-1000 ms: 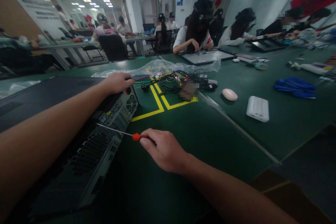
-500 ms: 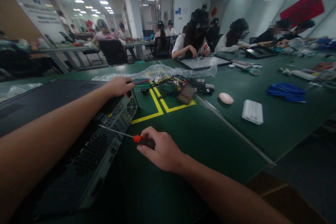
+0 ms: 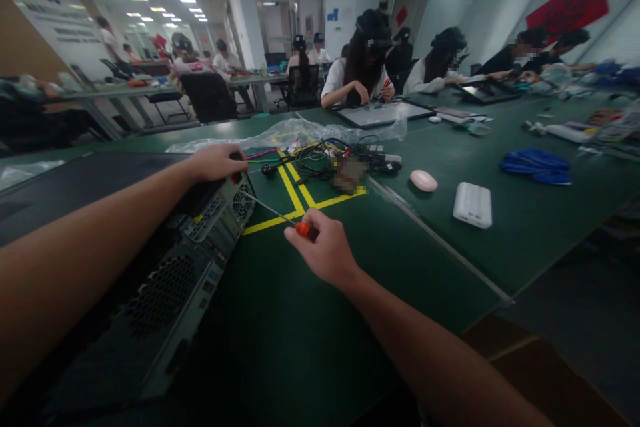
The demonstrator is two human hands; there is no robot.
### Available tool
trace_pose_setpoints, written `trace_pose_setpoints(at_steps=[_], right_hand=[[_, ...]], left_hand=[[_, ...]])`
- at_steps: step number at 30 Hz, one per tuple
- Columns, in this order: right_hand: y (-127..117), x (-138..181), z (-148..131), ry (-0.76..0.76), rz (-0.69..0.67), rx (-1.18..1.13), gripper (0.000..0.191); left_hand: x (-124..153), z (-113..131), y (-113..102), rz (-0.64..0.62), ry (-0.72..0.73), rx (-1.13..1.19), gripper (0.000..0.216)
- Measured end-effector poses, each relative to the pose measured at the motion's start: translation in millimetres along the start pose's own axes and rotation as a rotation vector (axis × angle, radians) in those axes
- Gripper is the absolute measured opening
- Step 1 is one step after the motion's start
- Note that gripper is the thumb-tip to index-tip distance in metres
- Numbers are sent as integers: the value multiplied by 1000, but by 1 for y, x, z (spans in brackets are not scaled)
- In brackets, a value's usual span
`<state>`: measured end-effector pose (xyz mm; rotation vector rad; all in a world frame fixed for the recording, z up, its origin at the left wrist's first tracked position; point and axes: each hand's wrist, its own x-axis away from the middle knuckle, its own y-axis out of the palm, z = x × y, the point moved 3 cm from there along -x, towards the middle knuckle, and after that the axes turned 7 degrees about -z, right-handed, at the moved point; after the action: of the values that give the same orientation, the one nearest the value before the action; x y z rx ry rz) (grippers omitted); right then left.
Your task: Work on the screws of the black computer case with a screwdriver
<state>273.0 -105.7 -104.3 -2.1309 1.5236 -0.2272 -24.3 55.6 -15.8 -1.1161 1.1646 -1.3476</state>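
A black computer case (image 3: 165, 293) lies on its side at the left, its metal back panel turned toward the right. Over the case's far top corner rests my left hand (image 3: 223, 161), with the fingers curled at the edge and partly hidden. My right hand (image 3: 327, 247) is closed around the red and dark handle of a screwdriver (image 3: 303, 229). The thin shaft points left and its tip overlaps the round fan grille (image 3: 243, 203) on the back panel; whether it touches I cannot tell.
Tangled cables (image 3: 325, 163) lie beyond the case, near yellow tape (image 3: 295, 193) and clear plastic wrap (image 3: 280, 133). To the right are a pink oval object (image 3: 423, 181), a white box (image 3: 473, 205) and a blue bundle (image 3: 536, 165). A co-worker (image 3: 357, 73) sits across the table.
My right hand has moved up and to the right with the screwdriver. Its tip has shifted from the lower back panel to the fan grille. My left hand stays on the case corner.
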Motion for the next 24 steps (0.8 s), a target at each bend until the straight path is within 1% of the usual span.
trace_pose_setpoints(at_steps=[1,3,5,6,8,11,15,20,22,24], right_hand=[[0,-2,3,34,11,39,38],[2,-4,8,86,-11,107,36],[3,-5,11,108,-27,131,36],[4,-5,13,118,-37,144,36],[3,-5,17,144,-49,170,34],[-3,-8,22,191,-50,215,31],[-12,-13,31,255,-44,260,27],[-23,-17,37,296,-42,274,26],[-26,-18,38,304,-39,277,27],[-28,-19,37,304,-43,279,27]], left_hand=[[-1,-1,1,3,-9,-11,53],[-3,-3,2,-3,1,-24,52],[-2,-2,1,-5,71,-25,52],[-1,-2,0,-22,80,-5,51],[2,-2,-2,-88,73,59,43],[4,-2,-5,-114,97,140,32],[-3,-13,-2,-93,83,168,42],[-16,-31,5,-119,91,194,64],[-17,-36,5,-115,54,205,69],[-16,-37,4,-131,46,238,69]])
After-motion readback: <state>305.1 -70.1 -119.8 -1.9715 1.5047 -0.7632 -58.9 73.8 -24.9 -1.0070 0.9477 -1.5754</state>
